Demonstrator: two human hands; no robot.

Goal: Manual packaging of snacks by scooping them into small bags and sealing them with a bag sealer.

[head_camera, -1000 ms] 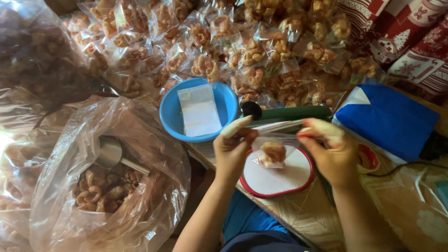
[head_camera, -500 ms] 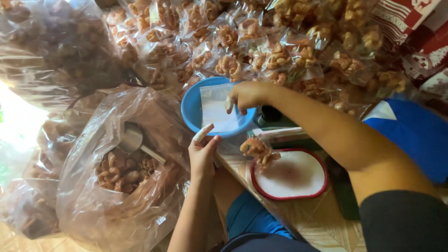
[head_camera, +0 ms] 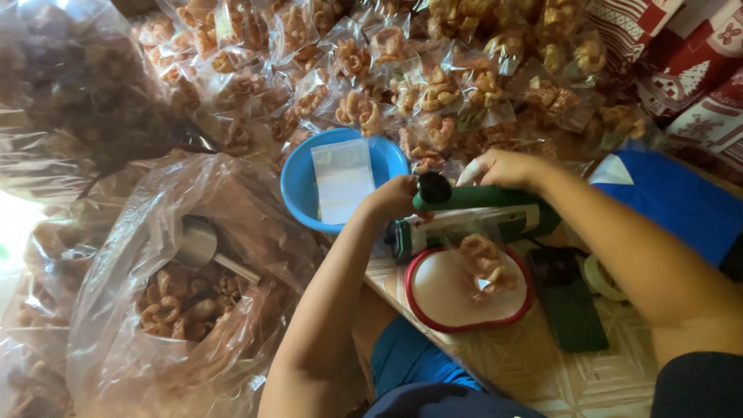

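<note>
Head view: the small clear bag of fried snack curls (head_camera: 484,262) hangs in the middle of the frame, its open top caught under the green arm of the heat sealer (head_camera: 480,207) and its filled part lying over the round white tray with the red rim (head_camera: 433,298). The curls inside are golden brown and twisted, a few pieces bunched together.

My right hand (head_camera: 499,166) lies on top of the sealer's green arm, fingers curled over it, just right of the black knob (head_camera: 434,186). My left hand (head_camera: 391,197) is closed at the sealer's left end, touching it beside the knob; I cannot tell what, if anything, is pinched in it.

Just left of my left hand sits the blue bowl (head_camera: 298,182) with flat empty clear bags (head_camera: 342,178) in it. At lower left of the frame a big plastic sack (head_camera: 232,193) holds loose curls and a metal scoop (head_camera: 197,244). Sealed packets (head_camera: 433,85) are heaped along the top. A dark phone (head_camera: 573,310) lies on the worktop (head_camera: 526,364), right of the tray.
</note>
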